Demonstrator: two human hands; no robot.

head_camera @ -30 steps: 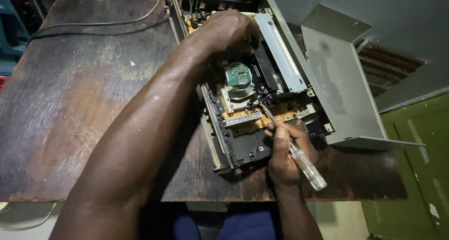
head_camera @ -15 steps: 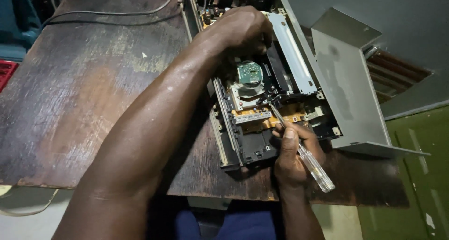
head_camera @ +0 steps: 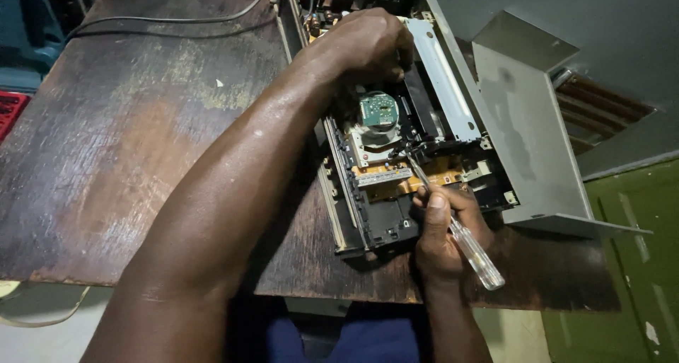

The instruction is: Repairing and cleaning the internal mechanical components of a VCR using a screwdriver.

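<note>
From the head camera, looking down: the right hand [head_camera: 444, 239] is wrapped tight around a screwdriver [head_camera: 453, 225] with a clear handle, thumb pressed along the top, fingers fully closed on it. The clear handle sticks out behind the fist toward the near table edge, while the thin metal shaft runs up and away from the grip, its tip buried in the opened disc-drive mechanism [head_camera: 396, 158], right at the black frame just above the yellow-orange circuit board [head_camera: 417, 182]. That board sits immediately ahead of the knuckles, almost touching them. Further beyond the tip, a small green circuit board [head_camera: 378, 110] sits on a round pale hub. Over there the left hand [head_camera: 368, 43] comes in, arm stretched across the table, fingers curled down onto the far end of the mechanism; it presses or grips the chassis there, but what exactly the fingers close on is hidden beneath the hand. To the right of the screwdriver grip, a grey sheet-metal cover [head_camera: 527, 143] stands tilted open beside the drive. Everything rests on a worn dark wooden table [head_camera: 120, 143], and a black cable [head_camera: 177, 20] trails across its far side, well apart from both hands.
</note>
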